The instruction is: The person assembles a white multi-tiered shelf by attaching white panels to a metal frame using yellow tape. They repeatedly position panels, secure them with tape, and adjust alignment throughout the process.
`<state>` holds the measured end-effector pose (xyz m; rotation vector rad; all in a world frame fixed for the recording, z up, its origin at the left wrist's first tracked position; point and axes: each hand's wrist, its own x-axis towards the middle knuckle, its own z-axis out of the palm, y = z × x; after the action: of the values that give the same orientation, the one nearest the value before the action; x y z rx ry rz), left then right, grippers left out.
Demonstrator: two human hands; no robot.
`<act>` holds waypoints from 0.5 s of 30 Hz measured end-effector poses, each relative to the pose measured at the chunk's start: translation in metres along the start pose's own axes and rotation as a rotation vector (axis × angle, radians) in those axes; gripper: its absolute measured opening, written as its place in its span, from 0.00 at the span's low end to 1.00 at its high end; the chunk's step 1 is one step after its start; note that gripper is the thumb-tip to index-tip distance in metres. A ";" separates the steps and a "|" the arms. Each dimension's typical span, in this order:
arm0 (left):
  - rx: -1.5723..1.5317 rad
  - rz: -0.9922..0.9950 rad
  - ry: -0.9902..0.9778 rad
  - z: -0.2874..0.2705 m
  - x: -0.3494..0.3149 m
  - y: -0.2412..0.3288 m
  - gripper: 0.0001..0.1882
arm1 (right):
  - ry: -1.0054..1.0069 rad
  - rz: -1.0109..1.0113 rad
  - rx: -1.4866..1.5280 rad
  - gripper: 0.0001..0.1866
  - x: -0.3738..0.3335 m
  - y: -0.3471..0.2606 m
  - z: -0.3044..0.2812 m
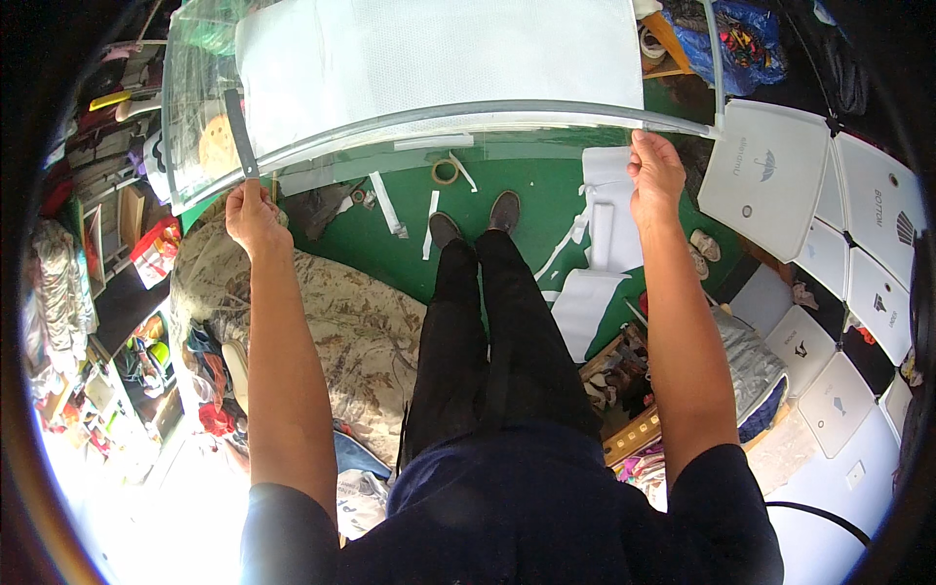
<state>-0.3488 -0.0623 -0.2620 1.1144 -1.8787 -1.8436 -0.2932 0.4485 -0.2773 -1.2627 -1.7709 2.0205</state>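
My left hand is closed around the lower end of a dark, flat, narrow tool, which points up over the near left corner of a clear pane with a grey rim. A white textured sheet covers much of that pane. At the near right part of the rim, my right hand is raised with thumb and fingers pinched together, just below the sheet's right corner. What lies between those fingertips is too small to make out. Both arms reach forward, apart from each other.
On the green floor lie a tape roll, white strips and white sheet pieces. A camouflage cloth spreads at left. White panels stand at right, near a wooden box. Cluttered shelves line the left.
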 end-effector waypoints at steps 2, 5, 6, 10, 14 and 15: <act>-0.003 -0.004 -0.001 0.001 0.000 -0.001 0.11 | 0.004 -0.016 -0.002 0.09 -0.001 0.003 -0.001; 0.024 -0.001 -0.021 0.000 0.000 0.000 0.11 | 0.023 -0.007 -0.035 0.09 -0.002 0.000 0.001; 0.024 0.006 -0.019 -0.001 0.001 0.000 0.11 | 0.031 0.001 -0.051 0.09 -0.002 -0.001 0.002; 0.013 0.025 -0.021 0.000 0.002 -0.001 0.12 | 0.031 -0.009 -0.026 0.10 0.001 -0.004 0.008; 0.013 0.028 -0.026 -0.001 0.003 -0.002 0.13 | 0.062 0.006 -0.070 0.10 0.004 -0.008 0.011; 0.016 0.027 -0.025 0.000 0.003 -0.003 0.13 | 0.075 0.010 -0.081 0.10 0.005 -0.008 0.011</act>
<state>-0.3500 -0.0642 -0.2653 1.0705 -1.9154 -1.8393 -0.3071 0.4457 -0.2733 -1.3547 -1.8328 1.8976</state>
